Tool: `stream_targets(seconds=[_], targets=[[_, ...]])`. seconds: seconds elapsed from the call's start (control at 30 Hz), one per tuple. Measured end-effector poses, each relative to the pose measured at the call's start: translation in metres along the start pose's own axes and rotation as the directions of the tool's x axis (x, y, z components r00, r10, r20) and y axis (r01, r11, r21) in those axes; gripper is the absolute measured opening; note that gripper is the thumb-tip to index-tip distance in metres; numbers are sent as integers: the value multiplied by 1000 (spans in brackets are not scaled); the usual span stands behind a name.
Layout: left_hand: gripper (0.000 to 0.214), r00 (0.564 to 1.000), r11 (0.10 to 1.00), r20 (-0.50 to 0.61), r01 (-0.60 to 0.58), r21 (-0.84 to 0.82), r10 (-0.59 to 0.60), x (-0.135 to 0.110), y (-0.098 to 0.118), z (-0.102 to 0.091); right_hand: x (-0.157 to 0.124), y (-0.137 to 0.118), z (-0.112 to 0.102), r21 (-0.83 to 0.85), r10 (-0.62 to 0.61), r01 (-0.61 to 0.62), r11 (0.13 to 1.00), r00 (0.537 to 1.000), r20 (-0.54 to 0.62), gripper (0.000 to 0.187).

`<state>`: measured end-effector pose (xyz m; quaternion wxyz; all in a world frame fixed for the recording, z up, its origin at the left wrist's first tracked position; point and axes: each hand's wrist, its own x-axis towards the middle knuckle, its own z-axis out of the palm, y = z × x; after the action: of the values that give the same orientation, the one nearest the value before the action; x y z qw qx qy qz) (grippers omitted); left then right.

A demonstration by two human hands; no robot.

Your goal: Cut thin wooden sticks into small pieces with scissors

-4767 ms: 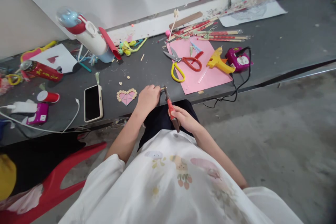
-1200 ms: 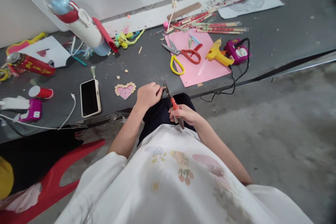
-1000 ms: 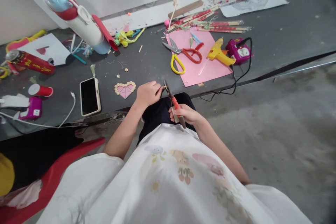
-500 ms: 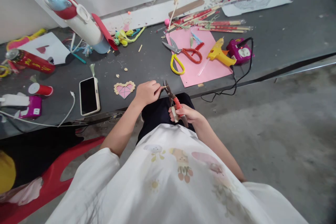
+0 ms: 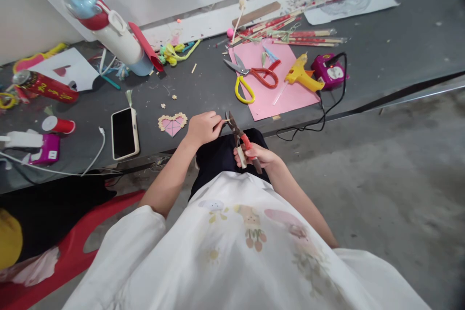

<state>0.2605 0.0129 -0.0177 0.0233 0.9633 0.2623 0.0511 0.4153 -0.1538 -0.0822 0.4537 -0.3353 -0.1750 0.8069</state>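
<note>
Two tools on pink paper sheet (image 5: 267, 109): metal scissors (image 5: 249, 71) with red and yellow loops; yellow plastic glue gun (image 5: 301, 75).
Dark grey bench (image 5: 210, 80), left: pink heart-shaped piece (image 5: 173, 126), pale knobbly border; black-screened phone (image 5: 123, 134).
Left hand (image 5: 204, 128): pinches thin pale stick (image 5: 227, 120), hiding its other end.
Right hand (image 5: 262, 155): wrapped round red-and-pale-handled metal pliers (image 5: 244, 140).
Pliers: above dark-clothed lap (image 5: 218, 157), by bench edge; jaws parted at stick's tip, contact unclear.
Pliers' long axis: slanted, nose away from body, slightly left.
</note>
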Motion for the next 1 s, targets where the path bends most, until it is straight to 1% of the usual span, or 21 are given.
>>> stream_targets(seconds=[0.23,0.43,0.53,0.63,0.7,0.73,0.8,0.83,0.93,1.0], targets=[[48,1000,1000,-21,-12,-29,12,0,-2,1,2,1,-4,-5,-1,2,1000,999,43,51],[44,1000,993,-27,-18,-115,15,2,-4,1,4,3,-8,5,-15,15,1000,997,73,52],[44,999,995,-37,-31,-95,28,2,-4,1,4,2,-6,2,-18,18,1000,997,72,56],[41,999,998,-34,-11,-54,9,-1,0,1,2,0,1,-42,-11,11,999,1000,5,54],[40,999,999,-26,28,-46,-29,-4,4,1,0,-2,8,-119,-10,-1,993,996,-90,48],[40,998,998,-27,50,-49,-51,-6,6,0,-1,-3,12,-185,-25,-2,983,989,-143,44],[39,995,994,-51,85,-73,-89,-11,9,-2,-5,-5,19,-368,-96,7,930,969,-226,41],[38,992,991,-74,98,-90,-105,-14,11,-3,-7,-7,22,-470,-146,8,883,956,-257,40],[34,982,984,-146,95,-151,-117,-20,12,-8,-14,-15,36,-736,-298,-46,676,896,-329,42],[32,975,978,-193,73,-193,-111,-22,11,-12,-20,-22,47,-833,-345,-103,544,877,-334,42]])
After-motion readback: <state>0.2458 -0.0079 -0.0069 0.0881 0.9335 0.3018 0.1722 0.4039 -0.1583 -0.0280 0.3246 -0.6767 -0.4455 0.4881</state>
